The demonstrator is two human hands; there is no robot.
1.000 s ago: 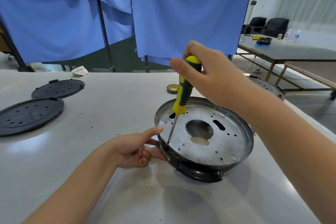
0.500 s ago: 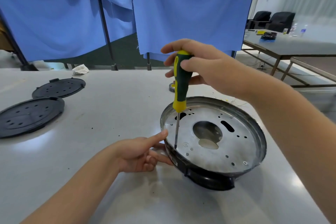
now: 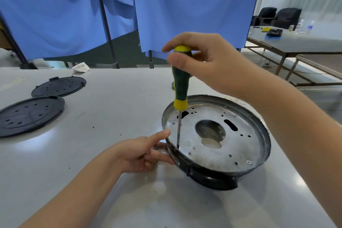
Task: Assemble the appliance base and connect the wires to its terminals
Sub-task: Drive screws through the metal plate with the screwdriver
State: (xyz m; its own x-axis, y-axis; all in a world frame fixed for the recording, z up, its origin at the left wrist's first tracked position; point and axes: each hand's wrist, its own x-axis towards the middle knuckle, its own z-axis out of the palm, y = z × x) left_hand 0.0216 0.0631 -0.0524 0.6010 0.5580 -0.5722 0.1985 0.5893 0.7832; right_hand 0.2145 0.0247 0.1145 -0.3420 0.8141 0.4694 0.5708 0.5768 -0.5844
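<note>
The round appliance base, a metal plate with holes inside a dark rim and a black lug at the front, sits tilted on the white table. My right hand grips the top of a green and yellow screwdriver held upright, its tip down on the plate near the left rim. My left hand holds the base's left edge, thumb on top of the rim and fingers against the outer wall. No wires are clearly visible.
Two black perforated round covers lie at the table's left. A tape roll peeks out behind the screwdriver. A crumpled white rag lies at the far edge. Blue curtains hang behind; another table stands right.
The screwdriver has swung from a lean to upright, and my right hand has shifted its fingers on the handle top. My left hand stays on the rim.
</note>
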